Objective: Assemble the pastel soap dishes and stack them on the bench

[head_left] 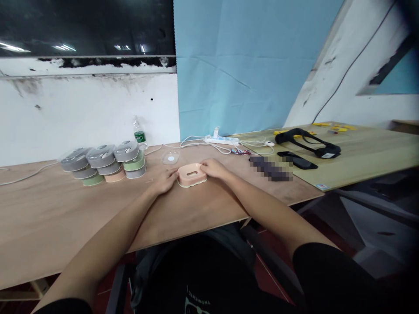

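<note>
A shallow peach-pink plastic box (191, 179) with rounded corners and an oblong slot in its floor sits on the wooden table in front of me. My left hand (167, 180) grips its left end, fingers closed against the wall. On the far right corner, my right hand (212, 168) is closed over the rim, its thumb side toward the box. Some of the fingertips are hidden. Just behind the box lies a clear lid (166, 158) with a white round spot in its middle.
To the left stand stacks of grey, green and pink boxes (104, 158), the top ones with clear lids. Behind them is a water bottle (140, 136). A power strip (221, 140) with white cables lies at the back; a black headset-like frame (307, 141) rests on the right table.
</note>
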`<state>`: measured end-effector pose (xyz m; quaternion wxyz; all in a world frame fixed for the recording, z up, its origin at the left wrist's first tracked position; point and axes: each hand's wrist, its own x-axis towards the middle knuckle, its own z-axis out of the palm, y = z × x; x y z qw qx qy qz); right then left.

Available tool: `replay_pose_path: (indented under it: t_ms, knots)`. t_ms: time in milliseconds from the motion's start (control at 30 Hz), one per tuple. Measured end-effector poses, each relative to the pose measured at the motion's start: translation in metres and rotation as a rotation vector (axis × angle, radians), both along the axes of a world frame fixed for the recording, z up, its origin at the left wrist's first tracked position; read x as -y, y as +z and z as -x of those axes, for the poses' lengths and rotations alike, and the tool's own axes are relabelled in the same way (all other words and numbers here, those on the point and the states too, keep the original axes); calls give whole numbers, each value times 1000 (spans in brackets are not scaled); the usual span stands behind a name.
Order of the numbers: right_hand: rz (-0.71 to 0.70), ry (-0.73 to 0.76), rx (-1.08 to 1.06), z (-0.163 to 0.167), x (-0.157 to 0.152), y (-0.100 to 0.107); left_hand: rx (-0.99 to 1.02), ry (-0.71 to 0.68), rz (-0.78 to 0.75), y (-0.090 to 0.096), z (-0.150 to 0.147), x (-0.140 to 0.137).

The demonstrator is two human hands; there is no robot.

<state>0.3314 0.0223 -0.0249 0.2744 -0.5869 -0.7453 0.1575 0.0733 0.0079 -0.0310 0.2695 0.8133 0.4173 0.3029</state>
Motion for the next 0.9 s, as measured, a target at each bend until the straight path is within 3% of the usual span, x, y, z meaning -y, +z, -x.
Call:
replay_pose_path:
  t_ms: [100, 300, 400, 533, 667, 733, 800, 900]
  knots:
    - [53, 39, 53, 0, 7, -1, -251, 120, -60, -8, -2, -2]
    - [276, 84, -103, 8, 10, -6, -277, 372, -284, 0, 4, -38]
    - [152, 29, -188, 9, 8, -12, -451, 374, -281, 7, 12, -58]
    - [-96, -86, -78, 2, 3, -13, -546, 398, -227, 9, 23, -63]
    - [-196, -94, -149, 3, -1, 2, -247, 422, -384, 18, 29, -45]
    - [-236, -38, -216, 10, -1, 15, -15, 371, -354, 26, 27, -32]
    - [-253, 34, -289, 20, -1, 28, 244, 297, -227, 34, 22, -20]
    - [-251, 128, -377, 33, 0, 38, 582, 183, 120, 40, 11, -4]
